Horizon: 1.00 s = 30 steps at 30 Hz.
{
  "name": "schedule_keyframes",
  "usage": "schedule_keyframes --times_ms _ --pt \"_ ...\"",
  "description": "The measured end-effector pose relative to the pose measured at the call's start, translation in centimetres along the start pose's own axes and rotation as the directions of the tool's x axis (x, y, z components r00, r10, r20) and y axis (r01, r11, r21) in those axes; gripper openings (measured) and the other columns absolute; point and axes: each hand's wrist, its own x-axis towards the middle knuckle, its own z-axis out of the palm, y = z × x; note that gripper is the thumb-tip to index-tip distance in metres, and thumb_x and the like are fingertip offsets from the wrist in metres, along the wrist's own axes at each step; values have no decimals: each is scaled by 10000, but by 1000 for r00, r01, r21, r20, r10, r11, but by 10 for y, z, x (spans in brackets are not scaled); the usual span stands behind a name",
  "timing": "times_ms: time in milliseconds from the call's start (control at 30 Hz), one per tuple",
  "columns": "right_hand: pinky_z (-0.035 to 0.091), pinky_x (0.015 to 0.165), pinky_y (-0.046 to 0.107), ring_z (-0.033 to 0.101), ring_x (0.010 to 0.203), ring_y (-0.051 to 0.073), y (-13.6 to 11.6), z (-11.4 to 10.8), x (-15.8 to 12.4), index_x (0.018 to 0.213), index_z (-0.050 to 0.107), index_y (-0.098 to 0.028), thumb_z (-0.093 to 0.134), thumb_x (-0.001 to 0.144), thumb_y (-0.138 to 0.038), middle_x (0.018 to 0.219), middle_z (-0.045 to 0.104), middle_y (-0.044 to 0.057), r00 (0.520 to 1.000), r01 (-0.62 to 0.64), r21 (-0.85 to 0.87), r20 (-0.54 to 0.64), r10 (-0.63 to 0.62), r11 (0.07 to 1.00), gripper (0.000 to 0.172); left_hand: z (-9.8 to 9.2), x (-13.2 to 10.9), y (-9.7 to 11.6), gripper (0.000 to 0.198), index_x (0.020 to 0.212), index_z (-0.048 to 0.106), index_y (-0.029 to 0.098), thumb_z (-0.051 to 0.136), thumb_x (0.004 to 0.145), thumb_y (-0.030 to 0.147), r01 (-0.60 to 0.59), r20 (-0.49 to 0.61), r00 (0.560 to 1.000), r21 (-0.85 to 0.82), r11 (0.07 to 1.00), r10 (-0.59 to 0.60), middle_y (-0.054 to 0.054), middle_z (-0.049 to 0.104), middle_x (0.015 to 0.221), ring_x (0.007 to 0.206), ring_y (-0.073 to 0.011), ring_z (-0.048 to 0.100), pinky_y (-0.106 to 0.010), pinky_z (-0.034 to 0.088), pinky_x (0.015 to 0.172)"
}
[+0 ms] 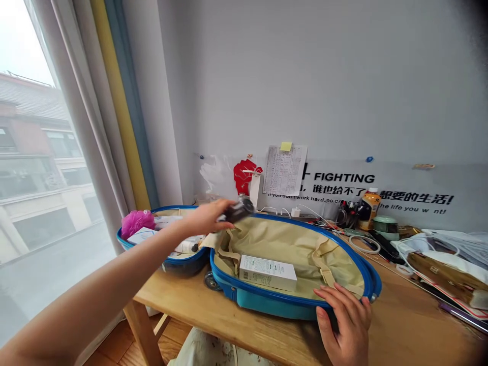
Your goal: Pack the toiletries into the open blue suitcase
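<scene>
My left hand (pixel 204 219) is closed around a dark, camera-like object (pixel 241 208) with a round part at its end; motion blurs it. It is held over the hinge side of a blue suitcase (pixel 274 305), which lies spread apart on the table. In the suitcase's right half, with its beige lining (pixel 282 239), a white box (pixel 268 272) lies near the front wall. My right hand (pixel 345 323) rests at the front right rim with fingers spread. The left half holds a pink mesh puff (pixel 138 223), a white box (pixel 142 235) and other pale items, partly behind my left forearm.
On the wooden table (pixel 396 315), clutter lines the right and back: an orange bottle (pixel 369 208), a green round container (pixel 386 227), white cables (pixel 364 244) and a brown pouch (pixel 450 274). A curtained window (pixel 41 168) is at the left, a grey wall (pixel 305 76) behind.
</scene>
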Motion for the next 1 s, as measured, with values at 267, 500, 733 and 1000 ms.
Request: schedule_keyframes --times_ms 267,500,733,1000 --pt "252 1052 446 585 1002 228 -1 0 -1 993 599 -235 408 941 -343 914 670 47 1000 4 -26 5 -4 1000 226 61 5 94 768 1450 347 257 634 812 572 -317 278 874 -295 901 399 -115 618 1238 1108 -298 612 -334 472 878" --pt "246 1061 475 566 1021 241 2 0 -3 998 598 -223 429 934 -329 918 664 62 1000 22 -12 6 -22 1000 209 77 3 98 654 1297 490 255 725 751 528 -119 451 831 -426 897 324 -58 643 1231 1064 -247 631 -308 477 870" --pt "246 1062 467 574 1016 236 -1 -1 -1 989 604 -227 418 937 -320 915 662 55 1000 7 -7 11 -7 1000 214 82 1 98 454 1200 628 253 679 803 468 -188 438 828 -372 909 350 -44 655 1164 1014 -205 633 -258 481 817" --pt "250 1060 483 570 1016 244 0 -2 0 982 597 -218 412 942 -321 905 662 65 999 33 -16 17 -33 999 215 87 6 94 439 1186 666 280 714 774 421 -217 431 845 -267 939 318 -73 599 1252 1181 -290 553 -342 442 947"
